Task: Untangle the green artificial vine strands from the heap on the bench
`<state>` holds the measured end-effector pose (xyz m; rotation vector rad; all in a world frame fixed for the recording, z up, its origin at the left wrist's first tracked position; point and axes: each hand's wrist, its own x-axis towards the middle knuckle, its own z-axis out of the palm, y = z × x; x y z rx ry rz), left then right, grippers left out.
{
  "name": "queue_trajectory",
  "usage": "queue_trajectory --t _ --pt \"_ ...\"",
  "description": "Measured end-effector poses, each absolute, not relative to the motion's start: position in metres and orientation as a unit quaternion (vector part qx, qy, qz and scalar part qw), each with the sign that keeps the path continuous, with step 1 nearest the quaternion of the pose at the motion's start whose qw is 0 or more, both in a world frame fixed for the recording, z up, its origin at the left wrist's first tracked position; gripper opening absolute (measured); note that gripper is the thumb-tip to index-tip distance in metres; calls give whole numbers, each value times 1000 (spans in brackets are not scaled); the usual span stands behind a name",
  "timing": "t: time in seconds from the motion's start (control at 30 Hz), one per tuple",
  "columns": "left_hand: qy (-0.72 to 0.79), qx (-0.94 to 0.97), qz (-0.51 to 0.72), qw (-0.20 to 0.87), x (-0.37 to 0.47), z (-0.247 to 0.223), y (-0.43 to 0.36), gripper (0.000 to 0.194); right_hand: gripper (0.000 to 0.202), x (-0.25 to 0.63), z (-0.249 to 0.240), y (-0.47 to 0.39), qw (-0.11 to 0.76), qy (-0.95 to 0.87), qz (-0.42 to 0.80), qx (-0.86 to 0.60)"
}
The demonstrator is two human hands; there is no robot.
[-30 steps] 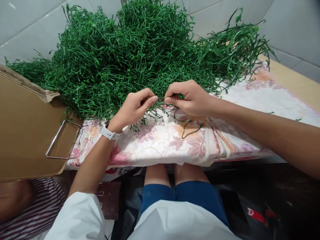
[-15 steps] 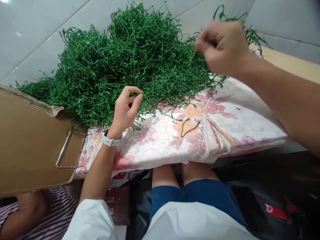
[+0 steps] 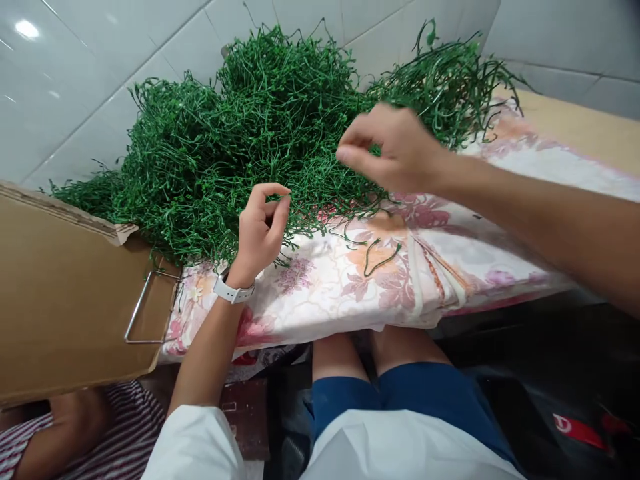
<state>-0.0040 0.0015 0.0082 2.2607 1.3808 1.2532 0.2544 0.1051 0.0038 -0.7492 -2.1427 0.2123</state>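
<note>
A big heap of thin green stem pieces with small bud-like tips (image 3: 240, 127), looking like artificial plant parts, lies on a floral cloth (image 3: 320, 300). My left hand (image 3: 263, 227), with a white watch on the wrist, hovers at the heap's front edge, thumb and index fingertips pinched together. Whatever the pinch holds, if anything, is too small to make out. Above the heap's right side is my right hand (image 3: 393, 147), slightly blurred, its fingers curled and the thumb near the index finger; I cannot make out anything in it. One loose stem piece (image 3: 373, 260) rests on the cloth in front.
A smaller pile of green stems (image 3: 445, 80) sits at the back right. On the left stands a cardboard box (image 3: 65, 293) with a metal wire handle (image 3: 137, 313) beside it. Tiled wall (image 3: 125, 60) rises behind. Another person's arm (image 3: 80, 420) shows at lower left.
My right hand has moved left and down, away from the right pile, which now shows more fully. My left hand keeps its pinch in nearly the same place.
</note>
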Motion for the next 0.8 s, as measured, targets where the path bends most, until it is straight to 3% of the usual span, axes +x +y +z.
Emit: queue_trajectory --t 0.1,0.2,0.5,0.67,0.8 --pt "481 764 424 78 -2 4 0 7 36 225 -8 79 373 -862 315 -139" --pt "477 771 420 45 -1 -1 0 8 27 205 -20 65 378 -828 407 -77" --pt "400 813 421 -25 -2 -8 7 11 24 205 -27 72 345 -761 537 -111" --pt "387 820 419 -36 -2 -8 7 10 13 203 -27 67 335 -770 532 -105" --pt "372 828 416 -52 -2 -10 8 7 21 202 -25 65 348 -752 553 -90"
